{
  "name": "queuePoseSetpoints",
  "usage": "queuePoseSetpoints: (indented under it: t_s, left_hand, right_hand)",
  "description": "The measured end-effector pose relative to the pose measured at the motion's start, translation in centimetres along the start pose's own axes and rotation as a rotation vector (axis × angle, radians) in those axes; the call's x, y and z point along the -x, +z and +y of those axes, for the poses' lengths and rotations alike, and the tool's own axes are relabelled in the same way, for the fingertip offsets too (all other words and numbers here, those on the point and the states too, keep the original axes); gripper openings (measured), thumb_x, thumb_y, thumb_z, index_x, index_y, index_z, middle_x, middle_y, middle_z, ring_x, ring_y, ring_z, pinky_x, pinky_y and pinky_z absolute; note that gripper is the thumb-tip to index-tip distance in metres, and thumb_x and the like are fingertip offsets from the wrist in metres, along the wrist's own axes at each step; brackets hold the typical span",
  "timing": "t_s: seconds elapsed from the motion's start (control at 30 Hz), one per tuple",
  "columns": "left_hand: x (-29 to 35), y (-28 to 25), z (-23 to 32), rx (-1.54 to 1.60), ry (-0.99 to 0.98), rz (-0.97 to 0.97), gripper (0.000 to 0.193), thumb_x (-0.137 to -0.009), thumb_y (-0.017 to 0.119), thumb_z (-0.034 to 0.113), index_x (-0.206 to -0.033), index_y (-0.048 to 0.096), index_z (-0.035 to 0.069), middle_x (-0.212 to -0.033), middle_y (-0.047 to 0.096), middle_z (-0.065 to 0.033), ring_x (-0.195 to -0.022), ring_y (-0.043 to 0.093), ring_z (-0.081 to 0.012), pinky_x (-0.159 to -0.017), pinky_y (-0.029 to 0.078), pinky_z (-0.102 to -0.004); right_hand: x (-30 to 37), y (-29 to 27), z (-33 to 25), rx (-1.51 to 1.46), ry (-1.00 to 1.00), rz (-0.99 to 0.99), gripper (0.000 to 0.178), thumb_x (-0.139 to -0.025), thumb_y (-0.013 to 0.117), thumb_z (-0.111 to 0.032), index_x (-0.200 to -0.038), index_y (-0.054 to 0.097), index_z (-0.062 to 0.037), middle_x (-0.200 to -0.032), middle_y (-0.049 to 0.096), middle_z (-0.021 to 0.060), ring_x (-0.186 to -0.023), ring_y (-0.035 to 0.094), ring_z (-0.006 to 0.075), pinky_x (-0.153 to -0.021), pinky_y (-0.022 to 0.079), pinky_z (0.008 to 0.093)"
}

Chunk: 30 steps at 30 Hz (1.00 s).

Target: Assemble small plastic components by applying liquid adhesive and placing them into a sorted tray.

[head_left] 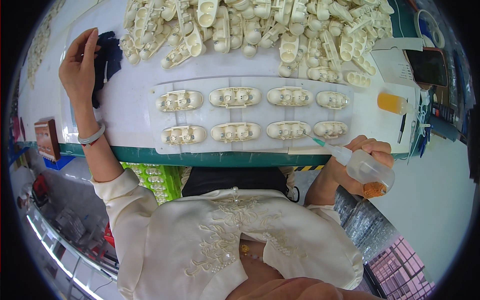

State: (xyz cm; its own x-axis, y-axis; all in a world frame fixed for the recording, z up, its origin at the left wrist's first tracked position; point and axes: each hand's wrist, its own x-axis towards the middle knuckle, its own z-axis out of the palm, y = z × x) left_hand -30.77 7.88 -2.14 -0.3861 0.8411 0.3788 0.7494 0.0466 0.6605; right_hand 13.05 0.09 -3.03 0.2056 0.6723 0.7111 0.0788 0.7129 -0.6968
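My right hand (pixel 370 152) is wrapped round a clear squeeze bottle (pixel 367 170) with orange material in its base. The bottle is tilted, and its thin green dispensing tip (pixel 318 142) points at a cream plastic part (pixel 288 130) in the front row. Whether the tip touches it I cannot tell. Several such cream oval parts with rounded cups, like the one at the back left (pixel 179 101), lie in two rows on a pale board (pixel 220 113). My left hand (pixel 80 65) is raised at the far left beside a dark cloth (pixel 107 62), loosely bent, with nothing visible in it.
A large heap of cream parts (pixel 250 25) covers the back of the table. At the right are a small orange-filled container (pixel 391 103), a phone (pixel 426 66), a pen (pixel 402 128) and a tape roll (pixel 429 27). A brown box (pixel 46 138) stands left; green trays (pixel 155 177) sit below the table edge.
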Motion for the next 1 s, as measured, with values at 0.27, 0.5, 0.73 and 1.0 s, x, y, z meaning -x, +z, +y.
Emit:
queuePoseSetpoints:
  t_s: [0.27, 0.5, 0.73, 1.0]
  left_hand:
    - [-0.1, 0.5, -0.1, 0.054, -0.017, -0.005, 0.021, -0.084, 0.061, 0.019, -0.098, 0.066, 0.005, -0.085, 0.064, -0.0017, -0.072, 0.057, -0.0069, -0.066, 0.046, -0.0185]
    - [-0.2, 0.3, -0.3, 0.041, -0.026, -0.012, 0.021, -0.084, 0.06, 0.017, -0.1, 0.065, 0.004, -0.086, 0.064, -0.0008, -0.072, 0.056, -0.0059, -0.066, 0.045, -0.0179]
    - [-0.3, 0.6, -0.4, 0.07, -0.047, -0.03, 0.021, -0.085, 0.059, 0.016, -0.102, 0.063, 0.003, -0.09, 0.063, -0.0001, -0.074, 0.055, -0.0055, -0.067, 0.045, -0.0177]
    - [-0.2, 0.6, -0.4, 0.095, -0.067, -0.041, 0.021, -0.086, 0.059, 0.014, -0.102, 0.063, 0.002, -0.09, 0.063, -0.0015, -0.075, 0.055, -0.0063, -0.068, 0.045, -0.0182]
  right_hand:
    - [0.1, -1.2, 0.0, 0.004, 0.083, -0.059, 0.034, -0.081, 0.044, -0.033, -0.087, 0.042, 0.0005, -0.078, 0.042, 0.013, -0.047, 0.037, 0.0135, -0.036, 0.032, 0.022]
    - [-0.7, -3.3, 0.7, 0.102, -0.043, 0.196, 0.047, -0.079, 0.041, -0.047, -0.087, 0.045, -0.0013, -0.078, 0.043, 0.0119, -0.049, 0.039, 0.013, -0.036, 0.033, 0.0211]
    - [-0.3, -4.0, 0.6, -0.007, -0.007, 0.165, 0.034, -0.079, 0.052, -0.03, -0.083, 0.042, 0.0022, -0.076, 0.044, 0.0141, -0.048, 0.045, 0.0147, -0.038, 0.039, 0.0238]
    - [-0.3, -4.4, 0.5, -0.011, -0.007, 0.219, 0.032, -0.077, 0.054, -0.025, -0.083, 0.041, 0.0025, -0.08, 0.044, 0.0145, -0.05, 0.045, 0.0146, -0.041, 0.039, 0.0227]
